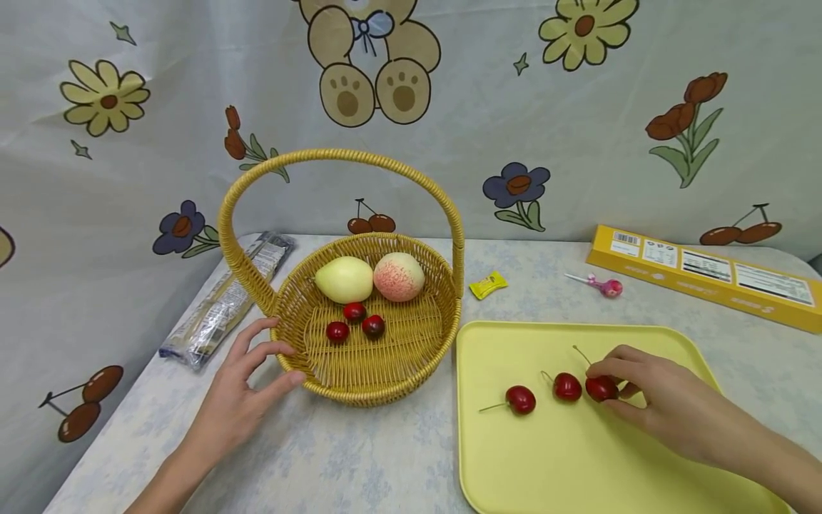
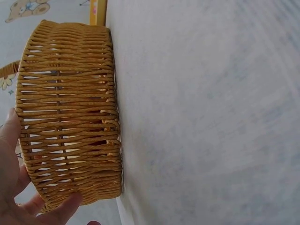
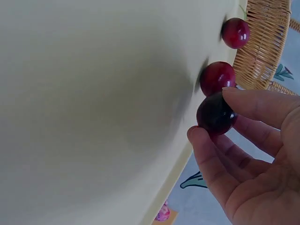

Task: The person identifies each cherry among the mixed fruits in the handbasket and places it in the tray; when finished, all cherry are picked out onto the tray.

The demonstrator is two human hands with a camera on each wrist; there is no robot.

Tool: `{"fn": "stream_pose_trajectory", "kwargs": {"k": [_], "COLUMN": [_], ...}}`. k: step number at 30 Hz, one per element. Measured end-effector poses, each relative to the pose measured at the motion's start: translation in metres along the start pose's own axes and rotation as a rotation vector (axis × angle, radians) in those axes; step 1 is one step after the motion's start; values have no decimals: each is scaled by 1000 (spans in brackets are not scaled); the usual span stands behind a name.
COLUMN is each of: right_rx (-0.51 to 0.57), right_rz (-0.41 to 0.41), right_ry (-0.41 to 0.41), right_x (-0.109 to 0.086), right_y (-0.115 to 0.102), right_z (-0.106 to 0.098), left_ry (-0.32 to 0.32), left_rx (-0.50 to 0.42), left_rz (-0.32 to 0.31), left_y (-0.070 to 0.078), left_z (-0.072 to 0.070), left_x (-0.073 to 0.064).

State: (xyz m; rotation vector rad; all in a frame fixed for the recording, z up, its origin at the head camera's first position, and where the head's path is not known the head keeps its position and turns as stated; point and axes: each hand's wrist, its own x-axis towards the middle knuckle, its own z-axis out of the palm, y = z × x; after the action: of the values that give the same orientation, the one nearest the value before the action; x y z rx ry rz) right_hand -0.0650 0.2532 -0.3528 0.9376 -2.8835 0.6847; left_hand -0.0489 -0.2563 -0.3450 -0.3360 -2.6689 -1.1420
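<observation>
My left hand rests at the near left of a yellow wicker basket, fingers spread and touching its rim. In the left wrist view, the fingers lie along the woven side. Inside the basket are a pale yellow-green pear, a pink-speckled peach and three dark red fruits. Over the yellow tray, my right hand pinches a stemmed red cherry between thumb and fingers. Beside it on the tray are a second cherry and a third cherry.
Behind the tray are a yellow wrapped candy, a pink lollipop and a long orange-yellow box. A clear plastic-wrapped packet lies left of the basket. The basket's tall handle arches above it. A patterned cloth hangs behind.
</observation>
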Motion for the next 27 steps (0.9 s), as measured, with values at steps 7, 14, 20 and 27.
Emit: {"fn": "stream_pose_trajectory", "kwargs": {"k": [7, 14, 20, 27], "right_rx": [-33, -59, -115, -131], "right_rz": [18, 69, 99, 57], "right_ry": [-23, -48, -25, 96], "right_x": [-4, -4, -4, 0], "right_y": [3, 1, -2, -10], "right_z": [6, 6, 6, 2], "left_ry": [1, -4, -7, -6], "left_rx": [0, 20, 19, 26], "left_rz": [-2, -4, -4, -2], "left_y": [0, 0, 0, -1], "left_z": [0, 0, 0, 0], "left_x": [0, -1, -1, -1]}}
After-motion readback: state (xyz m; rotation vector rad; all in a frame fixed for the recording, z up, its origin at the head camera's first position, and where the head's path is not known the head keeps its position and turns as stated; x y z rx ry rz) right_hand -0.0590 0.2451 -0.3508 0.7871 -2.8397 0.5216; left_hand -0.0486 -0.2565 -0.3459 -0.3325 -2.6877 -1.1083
